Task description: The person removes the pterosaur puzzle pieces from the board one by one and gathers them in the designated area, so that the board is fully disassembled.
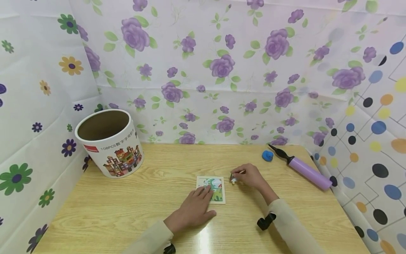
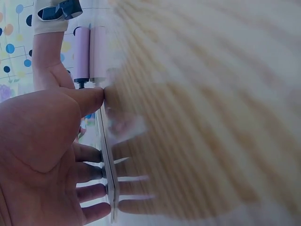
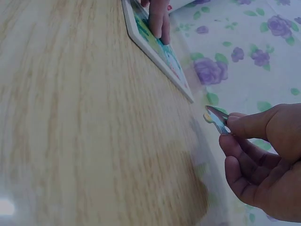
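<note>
A small picture puzzle board [image 1: 219, 197] with a pale frame lies on the wooden table; its picture has green, light blue and red parts. My left hand [image 1: 196, 208] rests its spread fingertips on the board, hiding the picture's left part. In the left wrist view, the fingers of that hand [image 2: 37, 141] meet the board's edge [image 2: 108, 160]. Just right of the board, my right hand [image 1: 250, 176] pinches a puzzle piece [image 3: 217, 121] between thumb and fingers. The piece is thin, light blue with a yellow rounded end, and is held slightly above the tabletop.
A large white bucket [image 1: 125, 155] with printed building blocks stands at the back left. Toward the back right lie a blue toy duck [image 1: 267, 155] and a purple hand pump [image 1: 309, 173] with a black nozzle. Patterned cloth [image 1: 203, 70] hangs along the table's back and sides.
</note>
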### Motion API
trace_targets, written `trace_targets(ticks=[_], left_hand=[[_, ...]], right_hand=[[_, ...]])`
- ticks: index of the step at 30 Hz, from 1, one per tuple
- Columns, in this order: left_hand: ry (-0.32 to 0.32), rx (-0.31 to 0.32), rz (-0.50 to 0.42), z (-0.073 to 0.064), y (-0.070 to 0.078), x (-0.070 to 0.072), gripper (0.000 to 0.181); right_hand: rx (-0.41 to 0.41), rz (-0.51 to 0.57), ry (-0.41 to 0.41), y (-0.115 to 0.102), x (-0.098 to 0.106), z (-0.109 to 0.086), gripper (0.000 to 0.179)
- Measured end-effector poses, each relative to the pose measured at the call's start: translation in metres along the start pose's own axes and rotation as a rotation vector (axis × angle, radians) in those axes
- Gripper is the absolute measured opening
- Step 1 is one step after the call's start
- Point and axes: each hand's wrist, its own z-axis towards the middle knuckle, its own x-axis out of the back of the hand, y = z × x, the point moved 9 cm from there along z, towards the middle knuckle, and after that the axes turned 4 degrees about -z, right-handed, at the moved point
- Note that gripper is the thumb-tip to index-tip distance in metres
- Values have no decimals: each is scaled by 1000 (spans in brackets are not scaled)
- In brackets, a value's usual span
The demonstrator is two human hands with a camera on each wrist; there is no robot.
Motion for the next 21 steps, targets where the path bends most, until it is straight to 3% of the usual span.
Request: trace_targets(ticks=[8, 21], left_hand=[[7, -1, 7, 1, 1, 0, 75], [35, -30, 14, -3, 3, 4, 73]], right_hand=[[-19, 25, -22, 4, -9, 0, 15], [20, -74, 11, 6, -10, 2, 12]])
